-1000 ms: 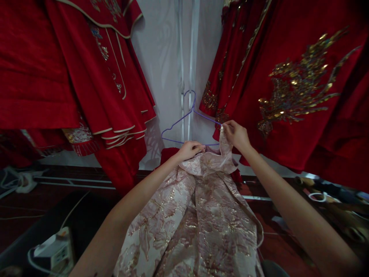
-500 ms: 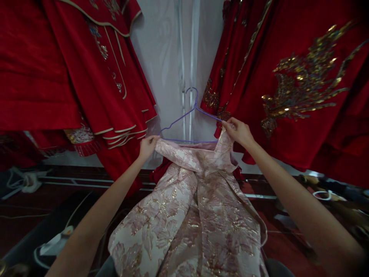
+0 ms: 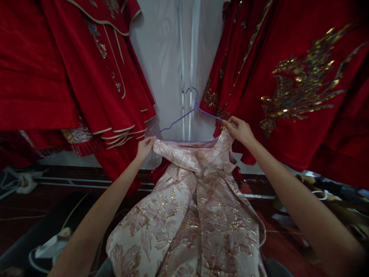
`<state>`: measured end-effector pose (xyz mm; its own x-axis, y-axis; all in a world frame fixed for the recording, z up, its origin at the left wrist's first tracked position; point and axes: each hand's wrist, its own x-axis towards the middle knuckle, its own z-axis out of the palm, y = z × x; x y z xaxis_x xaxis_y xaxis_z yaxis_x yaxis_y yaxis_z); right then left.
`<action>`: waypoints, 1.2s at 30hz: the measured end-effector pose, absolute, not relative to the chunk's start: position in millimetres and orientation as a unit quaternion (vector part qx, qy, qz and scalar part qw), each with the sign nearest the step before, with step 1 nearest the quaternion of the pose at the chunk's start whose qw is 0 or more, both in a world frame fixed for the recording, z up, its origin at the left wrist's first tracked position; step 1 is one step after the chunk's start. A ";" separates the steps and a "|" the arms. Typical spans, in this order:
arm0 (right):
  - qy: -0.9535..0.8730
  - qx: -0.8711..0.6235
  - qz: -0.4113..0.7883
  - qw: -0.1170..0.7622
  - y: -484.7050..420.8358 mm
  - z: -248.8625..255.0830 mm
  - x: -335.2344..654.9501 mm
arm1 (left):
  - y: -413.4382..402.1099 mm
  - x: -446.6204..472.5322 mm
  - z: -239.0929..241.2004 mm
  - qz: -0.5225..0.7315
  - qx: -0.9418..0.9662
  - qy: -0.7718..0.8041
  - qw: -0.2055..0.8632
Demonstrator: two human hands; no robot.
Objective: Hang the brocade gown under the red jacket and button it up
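A pale pink dress with metallic floral brocade hangs from a purple wire hanger. The hanger's hook points up in front of a white metal pole. My left hand is closed on the dress's left shoulder strap, close to the hanger's left end. On the other side, my right hand pinches the right shoulder strap against the hanger's right arm. Between my hands the neckline sags a little, showing the pink lining and the hanger's bottom bar. The lower skirt runs out of view toward me.
Red garments with pale piping hang at the left. At the right hangs a red garment with a gold sequin bird. A white power adapter with a cord lies low at left. Cluttered items lie low at right.
My left hand has moved slightly left with the strap, so the neckline is drawn a little wider. My right hand keeps its place on the right strap.
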<state>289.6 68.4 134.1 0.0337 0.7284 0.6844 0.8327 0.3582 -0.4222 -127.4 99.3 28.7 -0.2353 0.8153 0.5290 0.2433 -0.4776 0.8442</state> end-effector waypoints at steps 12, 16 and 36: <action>-0.700 -0.558 -0.041 0.445 71.9 135.7 293.2 | 115.3 -118.5 22.7 0.656 0.528 0.471 0.264; -0.702 -0.551 -0.054 0.448 69.7 137.8 293.7 | 115.5 -116.5 27.0 0.666 0.523 0.456 0.274; -0.721 -0.536 -0.058 0.435 60.5 142.3 291.7 | 103.4 -106.5 70.7 0.625 0.599 0.422 0.269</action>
